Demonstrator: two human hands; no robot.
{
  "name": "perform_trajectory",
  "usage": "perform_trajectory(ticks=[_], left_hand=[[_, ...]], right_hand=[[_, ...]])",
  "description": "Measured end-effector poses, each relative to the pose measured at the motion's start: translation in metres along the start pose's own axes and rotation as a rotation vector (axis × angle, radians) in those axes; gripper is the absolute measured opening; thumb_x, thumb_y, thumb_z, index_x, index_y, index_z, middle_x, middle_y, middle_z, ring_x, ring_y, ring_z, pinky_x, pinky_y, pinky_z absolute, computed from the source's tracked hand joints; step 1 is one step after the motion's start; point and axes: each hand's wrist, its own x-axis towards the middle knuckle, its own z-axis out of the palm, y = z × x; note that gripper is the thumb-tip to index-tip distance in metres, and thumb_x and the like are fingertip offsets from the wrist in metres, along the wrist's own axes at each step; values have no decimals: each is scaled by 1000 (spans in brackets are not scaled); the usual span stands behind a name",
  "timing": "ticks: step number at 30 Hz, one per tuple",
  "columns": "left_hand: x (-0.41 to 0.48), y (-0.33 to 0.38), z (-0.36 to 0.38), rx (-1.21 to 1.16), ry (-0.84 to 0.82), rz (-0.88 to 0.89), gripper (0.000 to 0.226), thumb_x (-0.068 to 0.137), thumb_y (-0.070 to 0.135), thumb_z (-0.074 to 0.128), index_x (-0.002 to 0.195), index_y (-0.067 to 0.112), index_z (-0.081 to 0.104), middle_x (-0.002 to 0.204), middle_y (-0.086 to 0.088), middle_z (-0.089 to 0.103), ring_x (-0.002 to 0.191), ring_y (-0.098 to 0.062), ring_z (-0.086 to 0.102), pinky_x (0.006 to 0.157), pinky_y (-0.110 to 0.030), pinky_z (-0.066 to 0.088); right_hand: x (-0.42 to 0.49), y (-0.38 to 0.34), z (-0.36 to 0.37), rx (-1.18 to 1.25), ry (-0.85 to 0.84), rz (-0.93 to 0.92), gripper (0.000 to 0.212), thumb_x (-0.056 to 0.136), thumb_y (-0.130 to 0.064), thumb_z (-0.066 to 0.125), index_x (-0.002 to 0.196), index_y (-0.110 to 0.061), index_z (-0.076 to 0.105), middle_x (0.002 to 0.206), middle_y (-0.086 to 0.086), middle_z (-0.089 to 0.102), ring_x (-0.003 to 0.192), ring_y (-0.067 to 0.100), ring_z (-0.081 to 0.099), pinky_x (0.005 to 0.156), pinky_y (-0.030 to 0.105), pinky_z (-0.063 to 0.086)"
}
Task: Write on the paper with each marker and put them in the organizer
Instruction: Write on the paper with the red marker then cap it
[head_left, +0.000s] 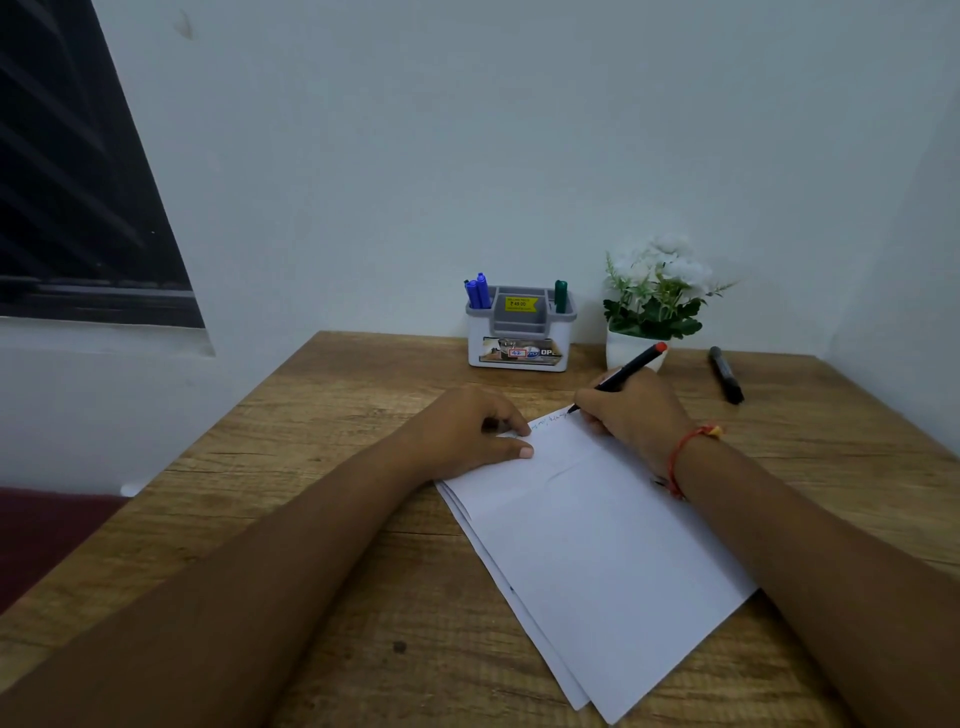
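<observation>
The right hand (631, 415) has its fingers closed around a black marker (621, 378) with a red end, tip touching the top of the white paper (597, 545). The left hand (467, 431) presses flat on the paper's corner, fingers together. The organizer (519, 327) holds blue and green markers.

Red-capped marker (621, 378) — tip on paper (597, 545)

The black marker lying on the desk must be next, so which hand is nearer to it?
Right. The right hand, holding the red-capped marker, is just left of the black marker; the left hand is farther left, pressing the paper.
</observation>
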Motion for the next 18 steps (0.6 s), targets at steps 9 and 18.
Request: perform_trajectory(ticks=[9,18], left_hand=[[-1,1,0,-1,0,1,31,83,36,73,111,23,72,115,8,68,102,-7,59,88,-24,49],[-1,1,0,-7,5,-3,30,83,35,74,110,23,73,114,8,69,101,-8,59,89,-28,50]], right_hand=[[-1,-2,0,1,-6,19,26,75,-22,63,50,-14,61,53,3,64,58,19,60,62,37,52],[-2,-1,0,18,5,31,32,79,-19,61,47,-15,61,51,-1,64,59,18,62,68,36,55]])
